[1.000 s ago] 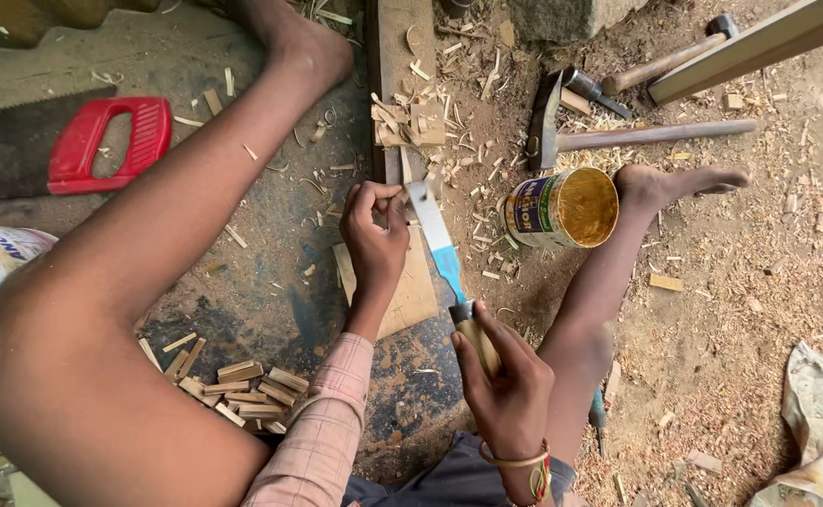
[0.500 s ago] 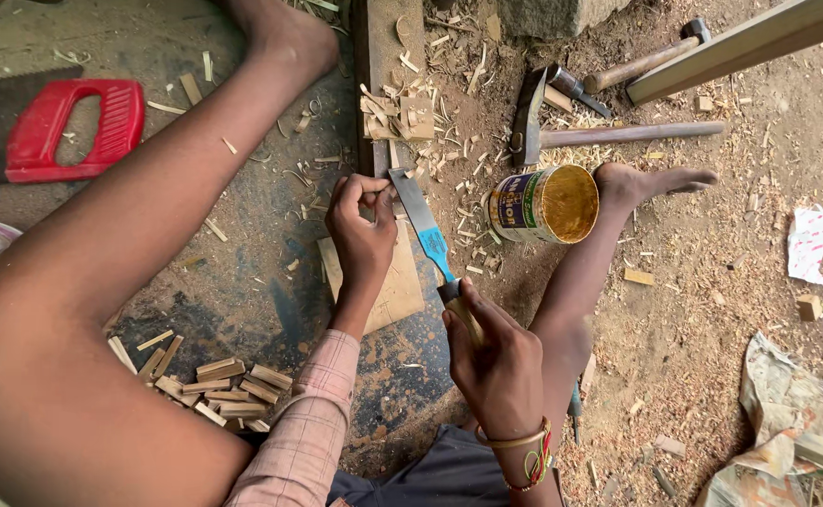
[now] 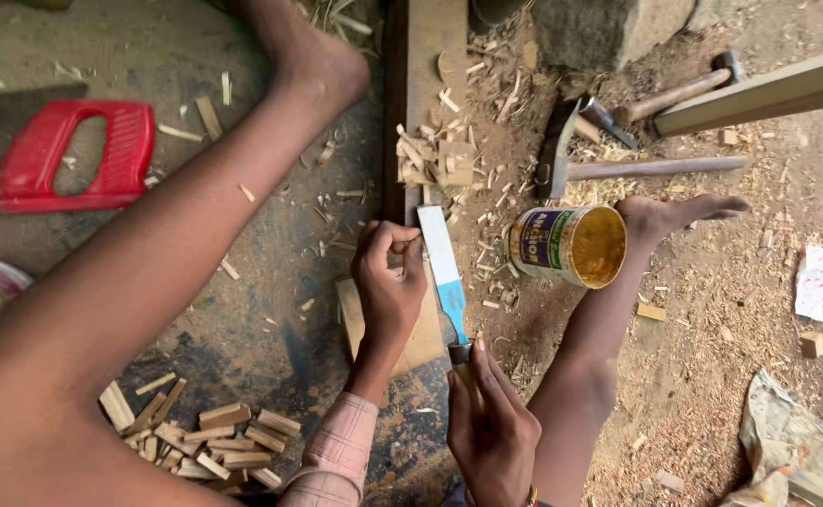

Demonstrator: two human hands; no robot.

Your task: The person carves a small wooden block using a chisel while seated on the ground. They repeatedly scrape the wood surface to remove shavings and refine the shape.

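- The right hand (image 3: 491,427) has its fingers wrapped tight on the wooden handle of a chisel (image 3: 444,272); the flat, pale blade with a blue patch runs up and away from the knuckles.
- The left hand (image 3: 388,282) sits just left of that blade, fingers curled together and pinching something small at the fingertips (image 3: 410,242) — what it is cannot be made out.
- The blade's far end lies right beside those pinching fingertips, touching or nearly so.
- Under the left palm lies a flat wooden block (image 3: 421,333), its pale edge showing on both sides of the wrist.
- Beyond the left fingertips a long plank (image 3: 430,56) runs away, with a heap of small wood chips (image 3: 435,160) on it just past the blade's tip.
- Right of the blade, near it but apart, an open tin can (image 3: 569,246) lies on its side — its yellowish inside faces a bare foot (image 3: 670,214) that touches its rim.
- Past the can lie two hammers (image 3: 618,141) on the sawdust.
- Well left of the left hand, a saw with a red handle (image 3: 78,158) rests on the ground.
- Near the left forearm, towards the person, is a pile of short cut wood sticks (image 3: 210,441).
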